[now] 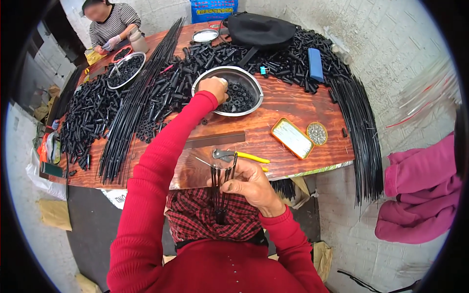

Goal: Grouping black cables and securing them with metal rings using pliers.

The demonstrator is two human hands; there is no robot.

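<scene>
My left arm reaches across the table to an oval metal bowl (260, 93) of small black notched plastic rings (239, 95). My left hand (214, 89) is over the bowl's left side, knuckles up; its fingertips are hidden, with something pale at one finger. Close to my body, my right hand (244, 183) is closed on a bundle of thin black umbrella ribs (215, 183), which converge on a dark hub (221, 216) above my lap. A thin silvery wire (202, 162) sticks out leftward at the bundle's top. Just beyond that hand lie cutting pliers (251, 157) with yellow handles.
Black tubular parts (171, 90) are heaped over the table. Long black rods (132, 112) lie left, more (359, 132) overhang the right edge. A yellow-rimmed tin (292, 138) and round dish (317, 133) of small metal pieces sit right. Another person (113, 27) works at the far left.
</scene>
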